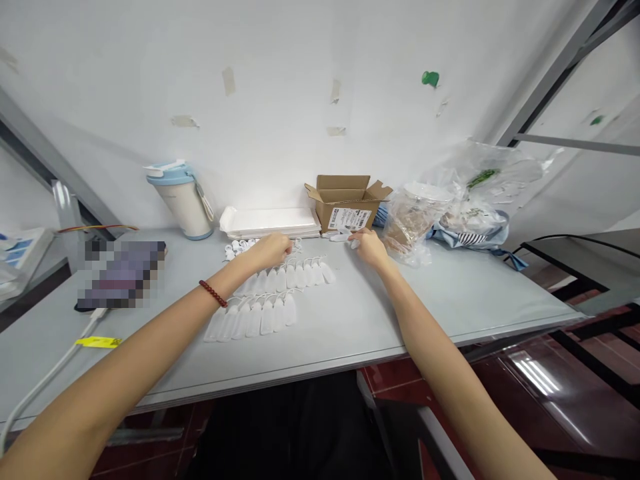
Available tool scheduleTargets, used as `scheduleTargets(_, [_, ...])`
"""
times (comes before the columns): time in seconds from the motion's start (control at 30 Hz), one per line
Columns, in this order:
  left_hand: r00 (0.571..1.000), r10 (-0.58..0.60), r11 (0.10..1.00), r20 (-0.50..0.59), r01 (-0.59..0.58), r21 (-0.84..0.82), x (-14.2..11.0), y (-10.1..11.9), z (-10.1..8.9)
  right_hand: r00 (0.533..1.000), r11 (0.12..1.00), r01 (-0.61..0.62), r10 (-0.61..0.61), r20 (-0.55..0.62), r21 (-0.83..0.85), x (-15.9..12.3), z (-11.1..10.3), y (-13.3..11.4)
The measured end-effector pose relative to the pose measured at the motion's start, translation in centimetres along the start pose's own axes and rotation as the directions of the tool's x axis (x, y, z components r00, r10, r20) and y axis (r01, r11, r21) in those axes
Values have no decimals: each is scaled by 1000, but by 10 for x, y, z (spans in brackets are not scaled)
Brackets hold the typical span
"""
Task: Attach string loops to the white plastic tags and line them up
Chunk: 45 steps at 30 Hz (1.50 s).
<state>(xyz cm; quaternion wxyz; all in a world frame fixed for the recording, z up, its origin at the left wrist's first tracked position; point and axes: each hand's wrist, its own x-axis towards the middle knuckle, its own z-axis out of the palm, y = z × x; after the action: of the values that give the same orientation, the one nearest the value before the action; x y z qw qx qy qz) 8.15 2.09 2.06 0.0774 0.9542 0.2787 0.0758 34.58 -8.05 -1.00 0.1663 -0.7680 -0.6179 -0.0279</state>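
Observation:
My left hand (pixel 274 251) is closed over the back of the table, its fingertips down among small white parts (pixel 239 248). What is between those fingers is hidden. My right hand (pixel 369 249) is closed in front of the cardboard box, its fingertips on a small translucent white piece (pixel 355 244). More such pieces (pixel 339 236) lie just left of it. Between my arms, flat translucent white tags with thin white loops lie side by side in two rows, a back row (pixel 300 276) and a front row (pixel 255 317). My left forearm partly covers both rows' left ends.
An open cardboard box (pixel 345 207) and a stack of white flat packs (pixel 273 223) stand against the wall. A tumbler (pixel 181 203) and a blurred-out device (pixel 125 275) with a cable are on the left. Plastic bags (pixel 415 223) and blue cloth (pixel 493 233) lie on the right.

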Motion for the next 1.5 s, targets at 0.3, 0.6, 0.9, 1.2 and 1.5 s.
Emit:
scheduleTargets(0.3, [943,-182,945,-279,90,-314,-38,17,-21,999,1000,5,-6,43,9,1,-2,-6])
scheduleTargets(0.6, [886,-337,635,-319,-36,-772,-66,42,-27,945,791,327,-271,-182,518,-28,-5,-80])
scheduleTargets(0.9, [901,-322,606,-290,-39,-794,-65,53,-20,843,680,538,-421,-336,499,-49,-3,-105])
scheduleTargets(1.2, [905,-321,601,-278,-32,-799,-65,54,-17,782,660,620,-481,-395,424,-51,1,-107])
scheduleTargets(1.5, [915,-301,626,-268,-23,-780,-65,56,-19,777,647,626,-470,-419,435,-53,2,-110])
